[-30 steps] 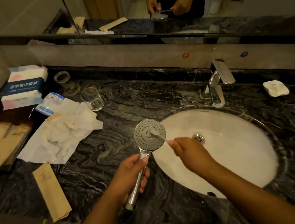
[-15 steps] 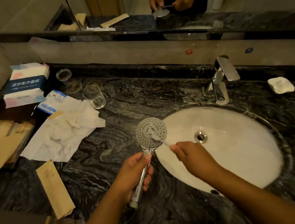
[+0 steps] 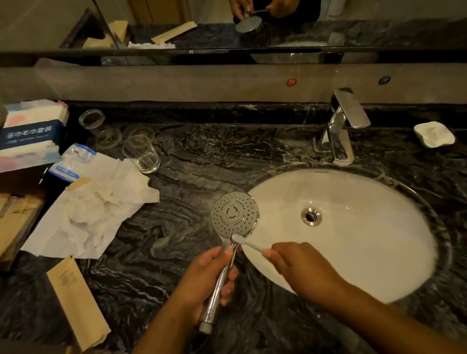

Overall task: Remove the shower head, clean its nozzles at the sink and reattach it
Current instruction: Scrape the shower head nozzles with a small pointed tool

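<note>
The shower head (image 3: pixel 234 214) is held over the left edge of the sink (image 3: pixel 366 237), nozzle face up, its chrome handle running down into the left hand (image 3: pixel 206 280), whose fingers are wrapped tight around it. The right hand (image 3: pixel 299 266) is closed on a small white brush (image 3: pixel 246 241), pinched between thumb and fingers, and the brush's tip touches the lower rim of the nozzle face where it meets the handle. The two hands are close together but apart. The white oval basin is set into a black veined marble counter (image 3: pixel 224 160), with a chrome faucet (image 3: pixel 341 128) behind it and a mirror (image 3: pixel 236 14) along the wall. To the left lie crumpled tissue (image 3: pixel 92 211), a clear glass (image 3: pixel 141 157), a tissue box (image 3: pixel 30 134) and a brown paper sachet (image 3: pixel 77 302); a soap dish (image 3: pixel 434 134) sits at the far right.
</note>
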{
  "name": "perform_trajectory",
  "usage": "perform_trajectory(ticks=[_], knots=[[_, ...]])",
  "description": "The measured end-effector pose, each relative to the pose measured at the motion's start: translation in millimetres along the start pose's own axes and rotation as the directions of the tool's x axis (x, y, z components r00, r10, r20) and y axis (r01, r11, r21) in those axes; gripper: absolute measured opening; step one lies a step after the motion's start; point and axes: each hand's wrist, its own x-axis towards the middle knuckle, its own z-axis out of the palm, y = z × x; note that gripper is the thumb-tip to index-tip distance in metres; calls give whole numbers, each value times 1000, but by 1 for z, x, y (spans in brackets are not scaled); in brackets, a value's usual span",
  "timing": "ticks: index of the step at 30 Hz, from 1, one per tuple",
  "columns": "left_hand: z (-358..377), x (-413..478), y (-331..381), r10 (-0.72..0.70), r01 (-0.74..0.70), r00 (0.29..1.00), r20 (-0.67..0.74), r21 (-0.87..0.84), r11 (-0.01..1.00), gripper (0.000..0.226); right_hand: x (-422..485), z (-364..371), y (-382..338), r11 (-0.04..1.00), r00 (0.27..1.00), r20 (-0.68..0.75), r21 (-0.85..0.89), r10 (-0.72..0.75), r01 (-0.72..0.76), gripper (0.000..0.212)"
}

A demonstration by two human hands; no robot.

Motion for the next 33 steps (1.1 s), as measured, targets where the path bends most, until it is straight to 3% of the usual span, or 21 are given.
perform_trajectory(ticks=[8,15,22,29,33], knots=[[7,1,3,-5,5,1000,-12,10,1000,34,16,-28,11,988,971,-208,117,120,-98,47],[4,-1,-2,-50,50,999,4,-5,999,26,-8,3,8,1000,999,-49,-2,6,-7,43],[9,-3,-2,-33,33,999,0,74,997,23,17,-25,11,992,974,-199,91,108,-91,47],[8,-3,-1,-6,8,1000,-15,139,990,27,7,0,0,1000,998,-55,13,18,-17,44],[5,-4,-2,13,-9,1000,-21,158,987,24,31,-10,4,997,983,-171,50,61,-53,49]])
